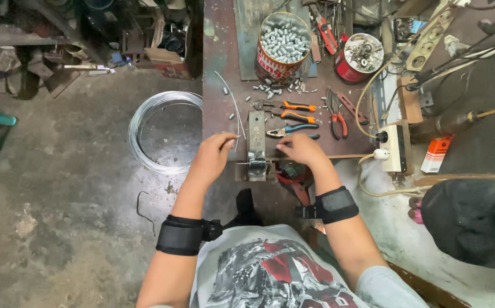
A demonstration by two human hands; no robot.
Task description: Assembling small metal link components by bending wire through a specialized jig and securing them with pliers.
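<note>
rusty workbench (219, 68): tin of bolts (282, 48), loose bolts (281, 86), pliers (293, 118), metal jig (256, 142); floor: wire coil (145, 128).

**Clearance findings around the bending jig**

The metal bending jig (256, 145) stands at the near edge of the table (216, 68) and serves as the reference. Left of the jig, a bare strip of table runs to the edge, crossed only by a thin wire (231, 100) and a few loose metal pieces (228, 102). Right of the jig, passage is blocked by a row of pliers (294, 118) lying close together. Beyond the jig, scattered metal pieces and a tall can of parts (283, 48) obstruct the far side. Further right, cables (373, 85) and a socket box (394, 147) crowd the edge. On the floor left of the jig lies a wire coil (162, 131).
</note>
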